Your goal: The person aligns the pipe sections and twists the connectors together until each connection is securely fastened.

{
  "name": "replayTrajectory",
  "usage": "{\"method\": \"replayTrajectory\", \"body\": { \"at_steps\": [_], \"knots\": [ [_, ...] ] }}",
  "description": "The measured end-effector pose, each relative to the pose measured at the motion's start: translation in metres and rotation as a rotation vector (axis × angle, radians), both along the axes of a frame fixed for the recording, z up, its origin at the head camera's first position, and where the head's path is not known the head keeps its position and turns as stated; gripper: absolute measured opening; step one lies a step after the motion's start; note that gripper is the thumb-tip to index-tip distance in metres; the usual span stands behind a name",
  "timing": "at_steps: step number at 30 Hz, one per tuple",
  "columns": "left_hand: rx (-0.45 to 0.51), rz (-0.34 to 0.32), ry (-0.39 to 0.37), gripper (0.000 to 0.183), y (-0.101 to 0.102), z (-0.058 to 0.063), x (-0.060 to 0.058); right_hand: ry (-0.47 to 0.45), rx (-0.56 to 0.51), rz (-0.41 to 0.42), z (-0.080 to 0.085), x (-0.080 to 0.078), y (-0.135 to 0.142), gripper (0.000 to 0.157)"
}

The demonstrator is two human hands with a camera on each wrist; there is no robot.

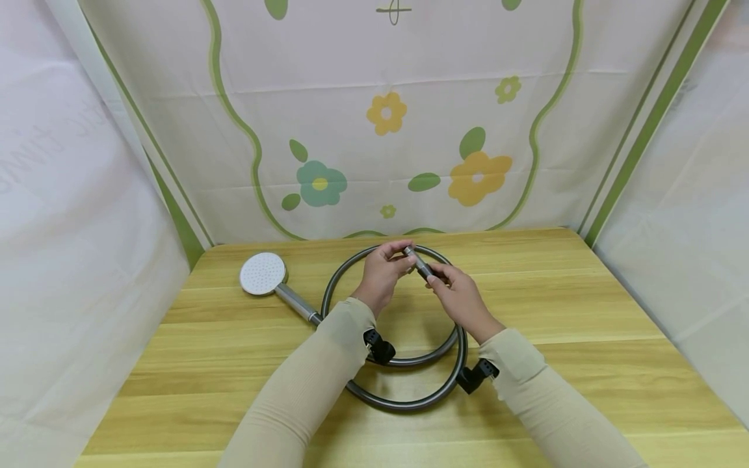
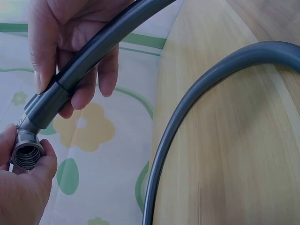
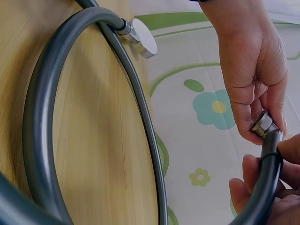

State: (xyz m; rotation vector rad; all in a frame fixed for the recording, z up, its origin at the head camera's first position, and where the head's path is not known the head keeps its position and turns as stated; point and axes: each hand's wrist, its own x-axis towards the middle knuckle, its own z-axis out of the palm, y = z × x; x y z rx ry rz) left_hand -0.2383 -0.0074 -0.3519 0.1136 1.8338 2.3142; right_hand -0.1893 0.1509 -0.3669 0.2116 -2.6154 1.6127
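A dark grey shower hose (image 1: 404,406) lies looped on the table, its free end raised between the two hands. My left hand (image 1: 381,272) pinches the metal nut (image 2: 27,154) on that end between thumb and fingers; in the left wrist view the nut's threaded opening faces the camera, tilted against the hose. Just behind it, my right hand (image 1: 459,298) grips the smooth collar (image 2: 49,105) of the hose, thumb on one side and fingers on the other. To the left, a round white-faced shower head (image 1: 262,273) with a grey handle (image 1: 296,303) lies face up, joined to the hose's other end.
The wooden table (image 1: 585,390) has a back edge against a flower-printed cloth (image 1: 409,149). White cloth walls (image 1: 76,227) stand at both sides. Loops of hose lie beneath both forearms, and each wrist carries a black camera mount (image 1: 379,348).
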Motion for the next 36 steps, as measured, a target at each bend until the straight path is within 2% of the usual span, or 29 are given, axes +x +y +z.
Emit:
{"method": "replayTrajectory", "body": {
  "at_steps": [11,23,36],
  "knots": [
    [0.002,-0.002,0.004,0.033,0.0002,0.0019,0.0013,-0.037,-0.043,0.023,0.0058,0.0011,0.0010,0.037],
    [0.006,0.010,-0.003,0.032,0.0003,0.0031,0.0028,-0.072,-0.119,0.068,0.0027,-0.0019,0.0047,0.040],
    [0.001,0.008,-0.004,0.033,0.0008,0.0020,0.0022,-0.134,-0.155,0.086,0.0005,-0.0049,0.0082,0.040]
  ]
}}
